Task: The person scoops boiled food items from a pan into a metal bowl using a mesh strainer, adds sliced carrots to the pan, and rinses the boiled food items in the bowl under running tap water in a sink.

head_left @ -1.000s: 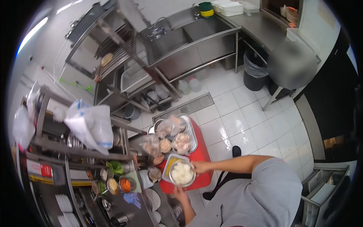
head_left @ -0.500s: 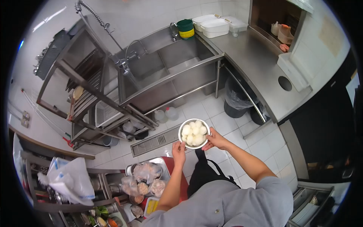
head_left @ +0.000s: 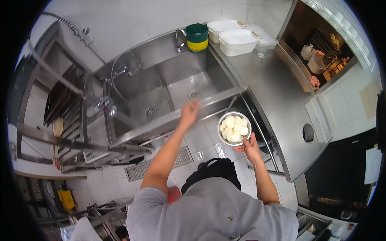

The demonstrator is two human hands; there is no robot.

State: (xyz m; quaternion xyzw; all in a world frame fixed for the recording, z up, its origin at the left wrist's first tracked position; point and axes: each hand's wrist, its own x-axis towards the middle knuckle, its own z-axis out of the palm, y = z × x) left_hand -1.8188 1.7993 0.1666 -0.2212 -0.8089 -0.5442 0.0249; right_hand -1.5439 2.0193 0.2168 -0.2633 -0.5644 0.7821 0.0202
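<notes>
A round metal bowl (head_left: 220, 137) full of smooth white balls (head_left: 235, 127), which look like peeled eggs, hangs above the floor beside the sink's right front corner. My right hand (head_left: 249, 148) grips its near rim, thumb on the edge and fingers beneath. Away from the bowl, my left hand (head_left: 190, 111) is stretched over the front edge of the double steel sink (head_left: 213, 101). Motion smears its fingers, and I cannot make out anything in them. Both sink basins show their drains.
A green and yellow bucket (head_left: 197, 38) stands behind the sink, near a small tap (head_left: 179, 42). White tubs (head_left: 238, 43) sit on the steel counter (head_left: 265, 82) at right. A spray tap (head_left: 106, 105) juts out at left. A drain grate (head_left: 161, 164) lies in the floor.
My left hand has let go of the bowl and moved forward to the sink edge. My right hand has carried the bowl right and forward. The view has come closer to the sink.
</notes>
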